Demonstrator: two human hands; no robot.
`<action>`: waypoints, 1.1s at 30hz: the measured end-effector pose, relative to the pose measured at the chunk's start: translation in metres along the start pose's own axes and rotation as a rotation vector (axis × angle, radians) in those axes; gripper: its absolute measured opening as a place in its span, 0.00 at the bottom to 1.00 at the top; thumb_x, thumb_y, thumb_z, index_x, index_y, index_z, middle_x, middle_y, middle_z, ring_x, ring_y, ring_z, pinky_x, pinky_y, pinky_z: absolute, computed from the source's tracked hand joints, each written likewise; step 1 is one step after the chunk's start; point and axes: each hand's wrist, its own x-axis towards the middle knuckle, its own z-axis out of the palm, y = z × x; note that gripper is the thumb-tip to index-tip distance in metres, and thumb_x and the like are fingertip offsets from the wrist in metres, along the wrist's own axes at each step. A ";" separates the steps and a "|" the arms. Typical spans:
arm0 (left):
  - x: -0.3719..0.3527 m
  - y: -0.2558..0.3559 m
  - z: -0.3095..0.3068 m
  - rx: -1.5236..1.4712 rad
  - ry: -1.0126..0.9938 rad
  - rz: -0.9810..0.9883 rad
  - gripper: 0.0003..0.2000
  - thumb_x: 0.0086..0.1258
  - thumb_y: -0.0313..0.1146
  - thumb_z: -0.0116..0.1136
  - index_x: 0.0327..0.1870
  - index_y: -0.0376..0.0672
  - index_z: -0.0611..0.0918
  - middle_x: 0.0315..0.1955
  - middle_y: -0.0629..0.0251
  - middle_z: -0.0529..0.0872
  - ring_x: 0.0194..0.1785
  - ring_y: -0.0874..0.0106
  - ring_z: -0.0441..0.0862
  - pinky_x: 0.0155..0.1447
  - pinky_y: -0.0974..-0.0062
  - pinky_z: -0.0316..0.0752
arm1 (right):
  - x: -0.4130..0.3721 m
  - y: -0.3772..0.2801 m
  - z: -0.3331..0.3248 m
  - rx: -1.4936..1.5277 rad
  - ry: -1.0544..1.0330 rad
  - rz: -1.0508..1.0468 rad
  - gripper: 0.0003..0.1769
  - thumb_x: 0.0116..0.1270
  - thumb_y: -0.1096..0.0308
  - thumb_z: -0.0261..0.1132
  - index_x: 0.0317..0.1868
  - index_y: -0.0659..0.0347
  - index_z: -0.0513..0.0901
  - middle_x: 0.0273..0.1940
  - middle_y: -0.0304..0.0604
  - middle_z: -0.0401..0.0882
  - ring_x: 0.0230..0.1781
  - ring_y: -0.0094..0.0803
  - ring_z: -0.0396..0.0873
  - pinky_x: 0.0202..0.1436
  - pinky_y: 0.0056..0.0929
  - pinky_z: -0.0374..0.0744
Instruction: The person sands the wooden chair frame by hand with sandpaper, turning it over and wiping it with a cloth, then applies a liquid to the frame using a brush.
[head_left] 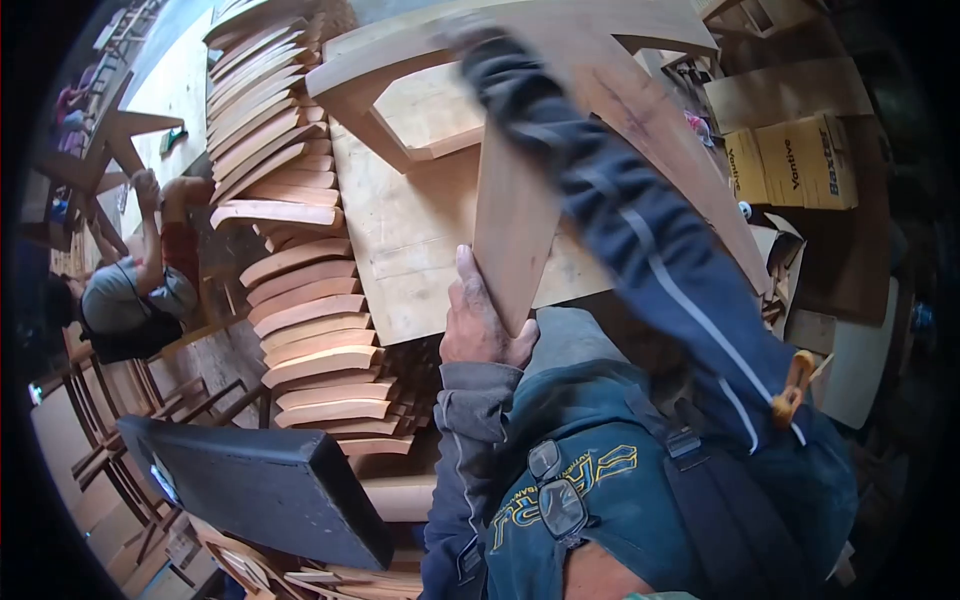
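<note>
My left hand (pixel 478 318) grips the near end of a pale wooden leg (pixel 510 220), thumb up along its left edge. The leg belongs to a wooden frame (pixel 560 40) that lies tilted over the workbench board (pixel 400 240). My right arm, in a blue sleeve (pixel 640 230), reaches across the frame toward its far top rail. The right hand at the sleeve's end is blurred, so I cannot tell its grip.
A long stack of curved wooden slats (pixel 290 200) runs down the left of the bench. Further left, a co-worker (pixel 140 280) bends over other frames. Cardboard boxes (pixel 790 160) stand at the right. A dark padded block (pixel 260 480) lies near me.
</note>
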 end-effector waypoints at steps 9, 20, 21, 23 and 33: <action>-0.003 -0.001 0.002 -0.029 0.023 0.046 0.49 0.42 0.36 0.64 0.67 0.41 0.46 0.44 0.49 0.70 0.41 0.52 0.74 0.43 0.62 0.73 | -0.022 0.129 -0.018 0.136 -0.097 0.176 0.12 0.59 0.69 0.52 0.44 0.57 0.75 0.42 0.47 0.77 0.44 0.38 0.75 0.52 0.32 0.72; 0.001 -0.017 0.008 -0.021 0.057 0.133 0.50 0.41 0.36 0.66 0.66 0.36 0.47 0.47 0.49 0.69 0.45 0.51 0.72 0.47 0.63 0.72 | 0.080 -0.123 -0.008 0.295 0.234 -0.235 0.12 0.60 0.68 0.51 0.43 0.56 0.76 0.42 0.48 0.77 0.44 0.38 0.75 0.52 0.33 0.72; 0.000 -0.013 0.007 -0.040 0.049 0.126 0.50 0.40 0.35 0.66 0.65 0.34 0.48 0.47 0.48 0.69 0.47 0.50 0.71 0.49 0.64 0.70 | 0.074 -0.119 -0.013 0.350 0.259 -0.271 0.12 0.60 0.68 0.51 0.43 0.56 0.76 0.42 0.48 0.77 0.44 0.38 0.75 0.52 0.33 0.72; -0.001 -0.003 0.008 -0.032 0.062 0.134 0.50 0.39 0.35 0.66 0.66 0.35 0.48 0.47 0.48 0.69 0.46 0.51 0.72 0.48 0.64 0.71 | 0.036 -0.054 -0.019 0.389 0.223 -0.254 0.12 0.60 0.68 0.51 0.43 0.56 0.76 0.42 0.48 0.77 0.44 0.38 0.75 0.53 0.33 0.72; 0.003 0.012 0.002 -0.017 -0.017 -0.067 0.45 0.44 0.33 0.63 0.65 0.36 0.50 0.52 0.46 0.68 0.52 0.52 0.71 0.55 0.66 0.68 | -0.048 0.174 -0.026 0.015 -0.090 0.318 0.12 0.60 0.67 0.51 0.43 0.55 0.77 0.42 0.48 0.77 0.45 0.38 0.75 0.53 0.34 0.72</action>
